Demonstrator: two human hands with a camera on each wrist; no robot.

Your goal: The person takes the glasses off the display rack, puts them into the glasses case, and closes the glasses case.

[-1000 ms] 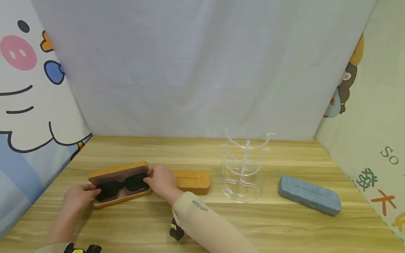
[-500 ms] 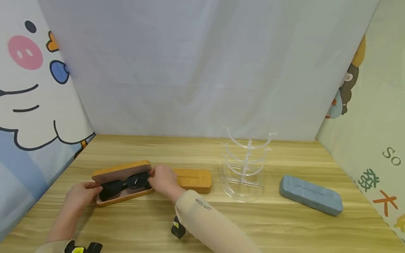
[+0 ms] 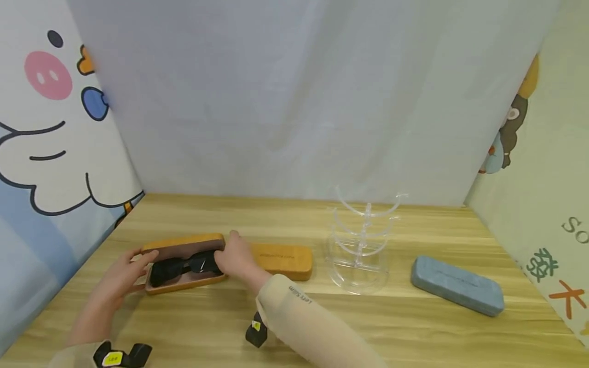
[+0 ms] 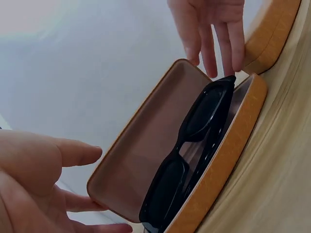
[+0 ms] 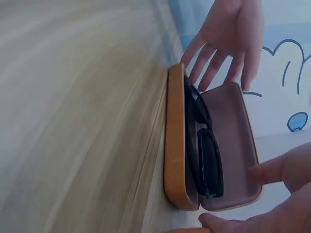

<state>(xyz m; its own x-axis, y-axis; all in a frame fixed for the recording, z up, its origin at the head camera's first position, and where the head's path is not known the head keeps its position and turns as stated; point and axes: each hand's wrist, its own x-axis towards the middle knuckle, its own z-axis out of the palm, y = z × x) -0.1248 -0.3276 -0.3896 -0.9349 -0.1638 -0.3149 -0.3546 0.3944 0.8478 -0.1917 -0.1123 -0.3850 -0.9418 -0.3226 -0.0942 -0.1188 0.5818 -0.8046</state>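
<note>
Black sunglasses [image 3: 170, 271] lie in an orange hard glasses case [image 4: 233, 141] whose lid stands raised, showing a mauve lining. At the case's left end is my left hand [image 3: 120, 276], fingers extended and spread, thumb beside the lid's edge. My right hand [image 3: 236, 258] is at the right end and covers that corner in the head view. In the left wrist view the right hand's fingers [image 4: 209, 53] look straight and hang beside the sunglasses' end. A right-hand digit reaches over the lid's edge in the right wrist view. Neither hand grips the sunglasses.
Right of the open case lies a second, closed orange glasses case [image 3: 285, 260]. A clear tiered glasses stand [image 3: 366, 225] rises from the wooden table [image 3: 207, 327]. Farther right is a closed blue glasses case [image 3: 455, 286]. A pale curtain [image 3: 294, 102] hangs behind.
Both hands pinched the ends of the sunglasses earlier. The left hand has let go and spread its fingers; the right has released its end. The sunglasses have settled lower into the case.
</note>
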